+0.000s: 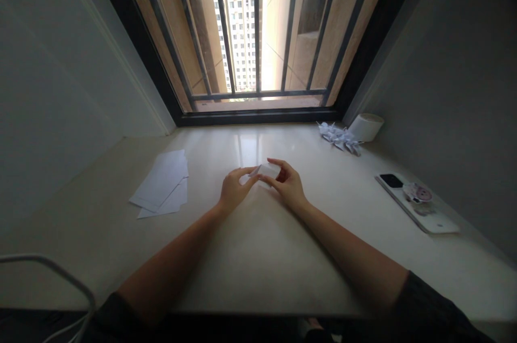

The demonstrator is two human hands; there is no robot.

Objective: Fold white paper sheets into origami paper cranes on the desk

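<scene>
A small folded piece of white paper (270,170) is held up between both hands over the middle of the pale counter (258,246). My left hand (235,188) pinches its left end between thumb and fingers. On the other side, my right hand (291,184) grips the paper with the thumb below and the index finger along its top edge. The fingers hide part of the folds. To the left lies a loose stack of white paper sheets (163,181), apart from my hands.
At the back right, several small folded white paper pieces (339,138) lie beside a white roll (367,126). A phone (418,203) with a round grip lies at the right. A white cable (48,262) loops over the front left edge. A barred window (258,116) closes the back.
</scene>
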